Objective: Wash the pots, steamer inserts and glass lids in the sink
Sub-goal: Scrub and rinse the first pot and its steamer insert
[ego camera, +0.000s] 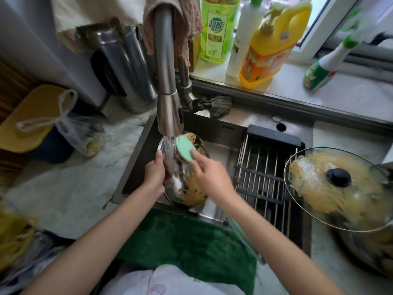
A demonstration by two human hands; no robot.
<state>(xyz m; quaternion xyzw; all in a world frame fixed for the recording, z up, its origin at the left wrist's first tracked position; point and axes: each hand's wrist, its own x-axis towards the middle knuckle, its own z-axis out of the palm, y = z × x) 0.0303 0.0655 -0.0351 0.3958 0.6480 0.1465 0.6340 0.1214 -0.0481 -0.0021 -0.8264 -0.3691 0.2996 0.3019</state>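
1. The left hand point(154, 171) grips the rim of a tilted glass lid point(187, 184) in the sink point(221, 150).
2. The right hand point(209, 177) presses a green sponge point(185, 148) on the lid under the faucet's point(168, 81) stream.
3. Right of the right hand, another soiled glass lid point(338, 188) rests on a pot point(370, 252).

Open sink point(221, 150) floor between soiled lid point(187, 177) and drying rack point(265, 173); faucet point(168, 88) overhead.
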